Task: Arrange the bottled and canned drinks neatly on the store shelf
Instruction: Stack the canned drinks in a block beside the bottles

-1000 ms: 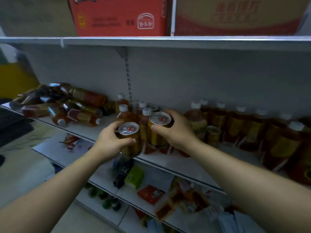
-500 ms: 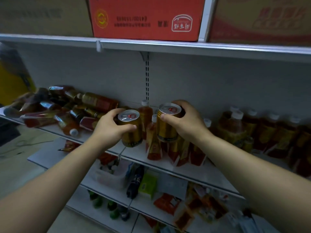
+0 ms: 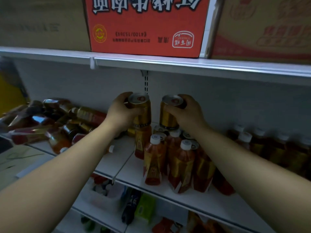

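Both hands have gone further back over the shelf [image 3: 124, 158] than a moment ago. The left hand [image 3: 121, 113] has its fingers curled round the left can [image 3: 141, 110], and the right hand [image 3: 187, 111] wraps the right can [image 3: 168, 115] likewise. The two cans are upright and apart, just above the back cans [image 3: 187, 135] behind the bottles [image 3: 181, 165] — touching or not, I cannot tell.
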The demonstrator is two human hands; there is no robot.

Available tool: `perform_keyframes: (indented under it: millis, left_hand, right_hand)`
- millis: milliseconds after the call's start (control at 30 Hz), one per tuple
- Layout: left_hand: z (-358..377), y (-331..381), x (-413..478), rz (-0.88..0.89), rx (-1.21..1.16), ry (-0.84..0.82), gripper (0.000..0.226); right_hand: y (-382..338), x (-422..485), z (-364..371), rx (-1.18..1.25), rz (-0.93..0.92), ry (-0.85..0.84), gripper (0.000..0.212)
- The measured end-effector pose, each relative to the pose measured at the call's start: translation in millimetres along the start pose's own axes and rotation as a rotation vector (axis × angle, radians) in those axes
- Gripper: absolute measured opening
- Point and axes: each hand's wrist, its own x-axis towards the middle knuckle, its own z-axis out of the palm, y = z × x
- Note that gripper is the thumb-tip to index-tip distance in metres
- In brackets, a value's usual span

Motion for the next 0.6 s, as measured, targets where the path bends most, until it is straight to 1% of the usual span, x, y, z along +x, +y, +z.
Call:
perform_keyframes:
  millis: [100, 233, 333, 400, 467, 533, 600]
  left_hand:
    - [4.9, -6.4, 26.1, 0.072, 0.038, 0.024, 0.059]
    - [9.7, -23.0, 68.3, 0.109, 0.013, -0.019, 0.054]
    - [17.1, -34.7, 97.1, 0.069, -0.042, -0.127, 0.054]
    - [26.1, -43.3, 111.3, 0.037, -0.026, -0.208, 0.056]
    - [35.3, -53.8, 122.5, -0.014, -0.067, -0.3, 0.062]
    - [41.7, -65.1, 131.5, -0.041, -0.05, -0.379, 0.066]
    - [45.9, -73.2, 137.0, -0.057, -0.025, -0.457, 0.066]
  right_hand:
    - [4.7, 13.5, 4.6, 0.019, 0.036, 0.026, 0.013]
    - [14.4, 39.8, 10.5, 0.05, 0.08, 0.061, 0.021]
    - [24.1, 59.8, 11.8, -0.045, 0.124, 0.023, 0.012]
    - [34.6, 69.9, 12.9, -0.101, 0.163, -0.022, 0.019]
    - [43.3, 74.6, 13.9, -0.166, 0.209, -0.07, 0.025]
    - [56.7, 78.2, 13.8, -0.202, 0.272, -0.096, 0.023]
    - [66.9, 80.1, 12.4, -0.221, 0.323, -0.109, 0.022]
